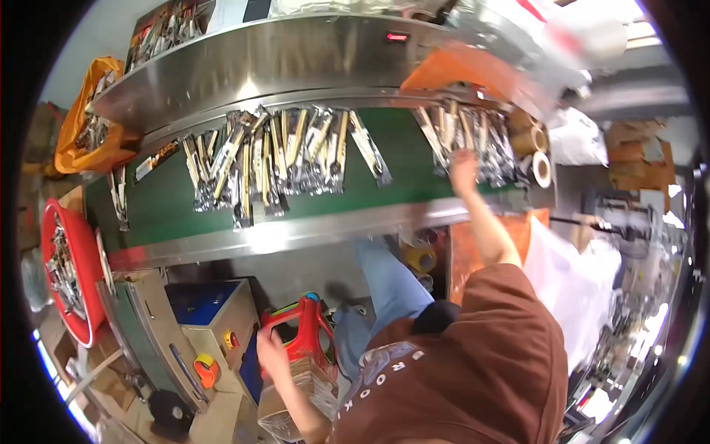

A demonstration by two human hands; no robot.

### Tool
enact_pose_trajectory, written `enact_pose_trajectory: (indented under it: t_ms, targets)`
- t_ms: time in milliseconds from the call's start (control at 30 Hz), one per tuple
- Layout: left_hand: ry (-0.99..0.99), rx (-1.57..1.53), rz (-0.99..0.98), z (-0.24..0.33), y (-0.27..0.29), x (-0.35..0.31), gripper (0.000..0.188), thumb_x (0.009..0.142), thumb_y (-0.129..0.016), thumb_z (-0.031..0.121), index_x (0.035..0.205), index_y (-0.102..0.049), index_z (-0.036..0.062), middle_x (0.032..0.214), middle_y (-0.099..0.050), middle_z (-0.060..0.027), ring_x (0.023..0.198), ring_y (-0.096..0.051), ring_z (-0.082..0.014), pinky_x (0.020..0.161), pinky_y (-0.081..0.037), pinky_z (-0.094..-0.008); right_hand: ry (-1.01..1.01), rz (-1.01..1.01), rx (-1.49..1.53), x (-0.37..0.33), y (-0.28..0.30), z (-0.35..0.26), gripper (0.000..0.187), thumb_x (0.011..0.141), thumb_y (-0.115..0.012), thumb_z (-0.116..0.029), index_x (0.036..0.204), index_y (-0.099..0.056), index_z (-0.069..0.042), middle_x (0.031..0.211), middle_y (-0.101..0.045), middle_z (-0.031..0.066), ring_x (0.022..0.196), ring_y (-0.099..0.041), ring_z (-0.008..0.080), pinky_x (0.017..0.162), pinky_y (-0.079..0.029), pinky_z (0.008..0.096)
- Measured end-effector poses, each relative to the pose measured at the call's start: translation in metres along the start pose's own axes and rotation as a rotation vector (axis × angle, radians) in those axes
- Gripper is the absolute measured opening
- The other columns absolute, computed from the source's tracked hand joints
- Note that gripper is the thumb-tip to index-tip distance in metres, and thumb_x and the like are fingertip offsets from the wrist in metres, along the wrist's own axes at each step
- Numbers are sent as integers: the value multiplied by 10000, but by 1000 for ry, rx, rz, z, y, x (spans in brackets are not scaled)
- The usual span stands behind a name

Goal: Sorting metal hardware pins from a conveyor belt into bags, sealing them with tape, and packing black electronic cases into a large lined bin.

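Observation:
My right hand [464,174] reaches across the green conveyor belt [403,159] to a cluster of slim wrapped packets [484,144] at its right end. Each packet is dark and clear plastic around pale sticks that look like chopsticks. The fingertips touch or hover over the packets; blur hides whether they grip one. Low on the left, away from the belt, my left hand [272,355] hangs beside a red plastic stool [302,333], its fingers apart and nothing visible in it. A larger row of the same packets [288,152] lies mid-belt, with one single packet [370,148] apart from it.
At the left stand a red tub [92,274] and an orange bag [70,140], both full of packets. A steel ledge [296,59] runs behind the belt. Tape rolls [542,169] sit at the belt's right end. Below are a drawer cabinet [222,325] and a clear-wrapped box [296,396].

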State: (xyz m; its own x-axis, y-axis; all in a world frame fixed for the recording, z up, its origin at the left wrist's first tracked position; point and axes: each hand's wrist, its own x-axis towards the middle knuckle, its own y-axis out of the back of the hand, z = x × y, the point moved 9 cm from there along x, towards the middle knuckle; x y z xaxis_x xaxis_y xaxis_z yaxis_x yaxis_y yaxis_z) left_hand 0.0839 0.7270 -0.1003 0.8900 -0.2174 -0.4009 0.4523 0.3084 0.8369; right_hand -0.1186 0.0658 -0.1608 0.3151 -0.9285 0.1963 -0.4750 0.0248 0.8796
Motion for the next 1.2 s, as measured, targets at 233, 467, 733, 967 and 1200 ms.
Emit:
enact_pose_trajectory:
  t_ms: [233,467,733,967,1200]
  targets:
    - [-440,-31,122,264,-31,196,270,813,-567,82,1073,-524,28,1020,-569,-153,969,-537,-318,838,-420,-386,-400,-177,-384,190,32,253,858,759,-400,-702,973,-599,104,993,-570,321,1006,-550,390,854,-419,432]
    - [-352,143,228,244,8,361,515,735,-634,230,1161,-457,-1,1111,-509,-203,1061,-448,-361,929,-353,-414,-596,-318,-343,183,-26,302,783,779,-464,-630,1263,-445,-15,1244,-475,226,1124,-464,378,959,-356,422]
    - [-535,279,248,311,-39,392,526,603,-680,267,1020,-504,0,1154,-445,-159,1081,-392,-336,904,-302,-455,-490,-310,-203,119,-67,172,544,864,-442,-434,1227,-480,-30,1234,-490,207,1109,-477,368,934,-364,388]
    - [-624,-383,29,336,-11,372,394,578,-655,35,948,-520,31,886,-566,-168,849,-536,-342,787,-410,-414,-271,-165,-52,1,-130,-46,412,915,-431,-284,1179,-514,21,1144,-543,233,1045,-524,373,889,-411,399]
    - [-46,-632,-180,248,106,429,392,822,-600,302,1084,-531,19,859,-631,-207,762,-636,-279,670,-482,-375,-50,-181,-55,12,-119,-375,383,891,-469,-329,1026,-560,17,981,-584,217,915,-553,364,788,-412,438]
